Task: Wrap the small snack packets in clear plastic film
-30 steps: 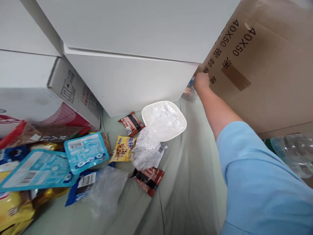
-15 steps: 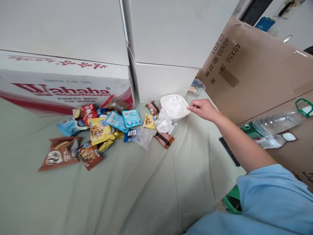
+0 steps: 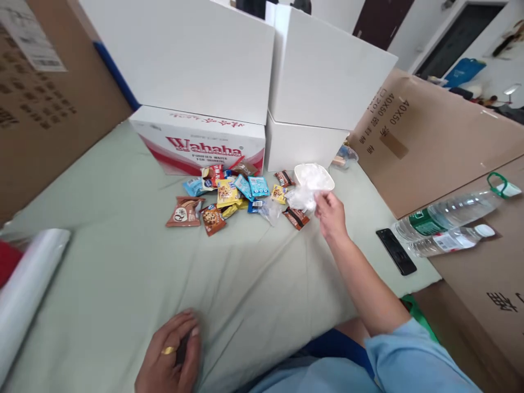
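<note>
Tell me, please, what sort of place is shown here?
Possibly a makeshift work corner in an indoor room: a wrinkled green cloth covers the surface, large cardboard panels stand at its sides, and a dark door seems to show behind.

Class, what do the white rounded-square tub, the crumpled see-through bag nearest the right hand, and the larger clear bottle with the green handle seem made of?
White rounded-square tub: probably smooth plastic, judging by its thin rim. Crumpled see-through bag: apparently thin, slightly glossy plastic film, softly creased and translucent. Larger clear bottle: likely shiny plastic, its transparent wall catching light.
</note>
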`<state>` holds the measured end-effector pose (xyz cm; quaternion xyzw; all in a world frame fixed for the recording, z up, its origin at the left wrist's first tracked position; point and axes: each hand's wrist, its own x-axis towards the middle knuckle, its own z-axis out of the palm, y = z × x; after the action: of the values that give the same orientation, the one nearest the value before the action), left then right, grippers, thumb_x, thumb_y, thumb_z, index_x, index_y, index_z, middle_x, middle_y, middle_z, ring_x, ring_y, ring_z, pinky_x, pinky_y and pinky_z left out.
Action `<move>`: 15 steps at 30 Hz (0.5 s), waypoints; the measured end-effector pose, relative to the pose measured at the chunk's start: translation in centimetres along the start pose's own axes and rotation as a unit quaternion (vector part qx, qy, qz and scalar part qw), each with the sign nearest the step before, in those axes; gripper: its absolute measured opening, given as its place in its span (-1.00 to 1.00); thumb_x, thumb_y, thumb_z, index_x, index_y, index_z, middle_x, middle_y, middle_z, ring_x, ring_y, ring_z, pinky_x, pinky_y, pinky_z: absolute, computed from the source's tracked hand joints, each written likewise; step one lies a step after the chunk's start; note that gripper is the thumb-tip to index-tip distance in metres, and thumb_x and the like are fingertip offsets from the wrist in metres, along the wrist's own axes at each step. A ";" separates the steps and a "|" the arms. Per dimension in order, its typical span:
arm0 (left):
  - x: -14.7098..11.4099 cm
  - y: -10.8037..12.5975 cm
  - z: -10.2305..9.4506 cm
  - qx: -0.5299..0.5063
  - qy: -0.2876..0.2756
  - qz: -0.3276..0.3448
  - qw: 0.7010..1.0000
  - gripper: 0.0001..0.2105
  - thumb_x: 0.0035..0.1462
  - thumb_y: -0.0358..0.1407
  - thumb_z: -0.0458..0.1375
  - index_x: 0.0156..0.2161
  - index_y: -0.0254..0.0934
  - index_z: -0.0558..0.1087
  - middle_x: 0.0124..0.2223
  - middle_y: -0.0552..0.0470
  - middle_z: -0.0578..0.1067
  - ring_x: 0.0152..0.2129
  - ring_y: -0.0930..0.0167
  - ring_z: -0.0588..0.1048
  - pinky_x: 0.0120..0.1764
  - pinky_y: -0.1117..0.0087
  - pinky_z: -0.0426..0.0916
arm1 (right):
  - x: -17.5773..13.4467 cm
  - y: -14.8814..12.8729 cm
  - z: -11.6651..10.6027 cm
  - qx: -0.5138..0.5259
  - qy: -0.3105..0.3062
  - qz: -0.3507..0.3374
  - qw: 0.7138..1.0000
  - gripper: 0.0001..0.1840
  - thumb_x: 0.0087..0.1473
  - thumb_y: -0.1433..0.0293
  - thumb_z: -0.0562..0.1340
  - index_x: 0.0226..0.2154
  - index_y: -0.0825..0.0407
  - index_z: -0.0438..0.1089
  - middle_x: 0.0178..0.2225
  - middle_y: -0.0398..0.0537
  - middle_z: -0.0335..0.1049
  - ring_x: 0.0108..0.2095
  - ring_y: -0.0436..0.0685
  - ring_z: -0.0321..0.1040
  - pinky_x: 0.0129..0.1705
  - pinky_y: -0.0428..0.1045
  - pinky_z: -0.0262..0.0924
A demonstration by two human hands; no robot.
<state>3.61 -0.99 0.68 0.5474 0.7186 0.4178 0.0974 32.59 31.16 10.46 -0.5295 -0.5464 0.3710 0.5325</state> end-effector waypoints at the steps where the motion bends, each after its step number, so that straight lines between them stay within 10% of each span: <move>1: 0.0 1.0 0.1 -0.036 0.008 -0.044 0.998 -0.80 0.30 -0.11 0.21 -0.08 -0.14 0.52 -0.03 -0.10 0.59 -0.10 0.17 0.60 -0.03 0.13 0.51 | -2.6 0.1 0.0 0.066 -0.034 0.067 0.995 -0.57 0.08 -0.06 0.38 -0.32 -0.07 0.40 -0.49 -0.23 0.29 -0.57 -0.01 0.10 -0.56 -0.08 0.05; 6: 1.8 7.3 1.9 -0.392 -0.095 -0.278 0.872 -0.23 0.17 0.23 0.25 0.35 -0.06 0.19 0.23 -0.22 0.45 -0.42 0.34 0.60 -0.70 0.45 0.23 | -15.4 0.1 1.7 0.153 -0.281 0.244 0.916 -0.54 -0.04 -0.02 0.51 -0.36 -0.04 0.44 -0.55 -0.30 0.28 -0.63 -0.08 0.02 -0.61 -0.12 -0.09; 10: 3.6 9.4 3.1 -0.454 -0.192 -0.347 0.798 -0.25 0.02 0.18 0.40 0.18 -0.21 0.37 -0.11 -0.05 0.57 -0.62 0.51 0.45 -0.66 0.51 0.19 | -17.2 -0.7 3.1 0.079 -0.481 0.122 0.865 -0.64 0.15 0.01 0.39 -0.27 -0.03 0.56 -0.45 -0.20 0.45 -0.48 0.01 0.28 -0.40 -0.07 0.23; 15: 3.7 7.7 2.3 -0.437 -0.104 -0.361 0.817 -0.40 -0.02 0.15 0.41 -0.07 -0.27 0.43 -0.34 0.10 0.52 -0.60 0.50 0.42 -0.58 0.48 0.26 | -5.1 0.8 2.6 -0.229 -0.194 -0.081 0.950 -0.70 0.19 0.22 0.33 -0.04 -0.10 0.60 -0.03 0.05 0.54 -0.04 0.26 0.47 0.09 0.14 0.37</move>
<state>9.02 3.76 5.87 0.1895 0.5920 0.5633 0.5444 29.55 26.71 8.34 -0.5084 -0.7508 0.2871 0.3088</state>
